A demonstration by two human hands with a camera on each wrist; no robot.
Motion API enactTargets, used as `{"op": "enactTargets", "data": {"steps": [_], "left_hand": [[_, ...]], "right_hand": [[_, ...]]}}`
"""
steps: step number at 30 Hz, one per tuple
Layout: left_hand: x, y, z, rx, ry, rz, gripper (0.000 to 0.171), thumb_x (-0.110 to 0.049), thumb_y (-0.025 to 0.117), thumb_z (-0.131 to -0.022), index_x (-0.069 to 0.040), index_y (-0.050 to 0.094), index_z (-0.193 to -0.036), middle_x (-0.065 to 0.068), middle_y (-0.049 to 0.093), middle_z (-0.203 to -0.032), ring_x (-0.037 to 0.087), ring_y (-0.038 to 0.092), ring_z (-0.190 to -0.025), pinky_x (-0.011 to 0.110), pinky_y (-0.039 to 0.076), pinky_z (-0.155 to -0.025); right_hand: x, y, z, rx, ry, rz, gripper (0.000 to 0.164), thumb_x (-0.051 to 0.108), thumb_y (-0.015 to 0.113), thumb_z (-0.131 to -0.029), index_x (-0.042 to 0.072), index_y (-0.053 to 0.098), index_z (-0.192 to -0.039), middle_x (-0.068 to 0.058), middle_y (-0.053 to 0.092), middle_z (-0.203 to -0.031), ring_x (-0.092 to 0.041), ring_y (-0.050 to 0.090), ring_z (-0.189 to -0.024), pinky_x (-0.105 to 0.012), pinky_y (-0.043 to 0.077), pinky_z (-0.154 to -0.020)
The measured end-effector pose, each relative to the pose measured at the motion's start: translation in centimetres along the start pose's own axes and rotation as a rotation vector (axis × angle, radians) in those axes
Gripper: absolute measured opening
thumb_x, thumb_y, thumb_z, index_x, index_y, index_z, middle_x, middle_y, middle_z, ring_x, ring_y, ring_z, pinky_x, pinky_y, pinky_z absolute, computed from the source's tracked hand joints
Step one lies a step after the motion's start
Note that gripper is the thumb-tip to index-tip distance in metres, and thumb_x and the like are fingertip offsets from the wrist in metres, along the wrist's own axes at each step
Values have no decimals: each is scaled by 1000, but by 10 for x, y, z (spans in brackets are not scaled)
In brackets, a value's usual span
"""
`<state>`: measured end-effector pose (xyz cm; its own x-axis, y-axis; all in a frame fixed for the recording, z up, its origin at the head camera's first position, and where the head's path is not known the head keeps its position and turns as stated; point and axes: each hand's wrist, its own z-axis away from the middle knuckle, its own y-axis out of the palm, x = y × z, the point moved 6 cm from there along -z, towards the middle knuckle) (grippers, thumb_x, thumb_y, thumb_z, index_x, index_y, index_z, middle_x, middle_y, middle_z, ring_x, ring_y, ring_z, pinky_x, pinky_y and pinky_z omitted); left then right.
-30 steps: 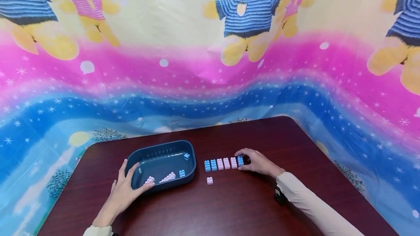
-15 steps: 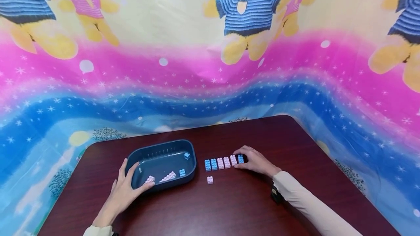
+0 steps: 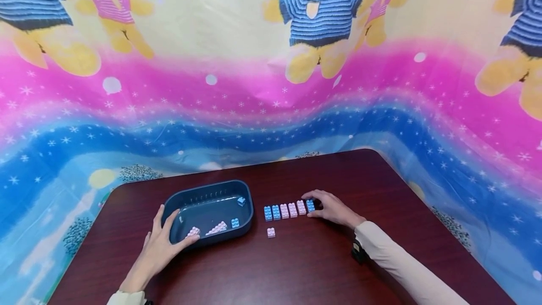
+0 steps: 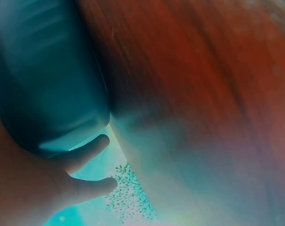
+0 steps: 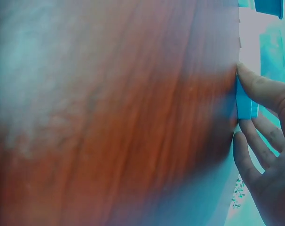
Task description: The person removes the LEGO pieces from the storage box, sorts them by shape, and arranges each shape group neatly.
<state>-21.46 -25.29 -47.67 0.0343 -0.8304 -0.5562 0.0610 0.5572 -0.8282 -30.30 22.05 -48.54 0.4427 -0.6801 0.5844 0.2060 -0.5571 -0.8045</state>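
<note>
In the head view a row of blue and pink toy bricks stands on the dark table, with a blue brick [image 3: 311, 205] at its right end. My right hand [image 3: 332, 208] pinches that brick, thumb at its near end and index finger at its far end. Beside it is a pink brick [image 3: 301, 207], set slightly farther back than its pink neighbour [image 3: 293, 210]. My left hand [image 3: 157, 246] rests on the left end of a dark tray [image 3: 250, 222], fingers spread and fairly straight, thumb on the front rim. The left wrist view shows two fingers [image 4: 93, 188] extended past the tray's end.
Inside the tray lie several pink bricks [image 3: 218, 228] and two small blue bricks [image 3: 235, 223]. One small pink brick [image 3: 271, 233] sits alone in front of the row. Two more blue bricks [image 3: 272, 212] form the row's left end. A printed cloth [image 3: 271, 107] hangs behind the table.
My right hand went from the end blue brick to the last pink brick, then back right to the blue one. That pink brick shifted slightly away. The left hand stayed put.
</note>
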Motion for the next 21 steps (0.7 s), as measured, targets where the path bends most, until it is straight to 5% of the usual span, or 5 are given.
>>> {"op": "enactTargets", "data": {"steps": [11,21], "left_hand": [[-1,-1,1,-2,8,14,109,-65,74,-90,-8,23,-167,28,-13,-172,63,15,-150,84,7,-114],[-1,0,0,2,4,27,110,-65,74,-89,-7,23,-167,27,-14,-172,63,17,-149,84,6,-114]], "right_hand": [[5,5,-6,-18,-24,41,40,24,84,-94,12,71,-131,-7,64,-129,-24,59,-112,-47,55,-94],[16,-3,-6,-9,-22,-36,61,27,79,-98,7,57,-151,-16,61,-142,-31,60,-123,-51,56,-100]]}}
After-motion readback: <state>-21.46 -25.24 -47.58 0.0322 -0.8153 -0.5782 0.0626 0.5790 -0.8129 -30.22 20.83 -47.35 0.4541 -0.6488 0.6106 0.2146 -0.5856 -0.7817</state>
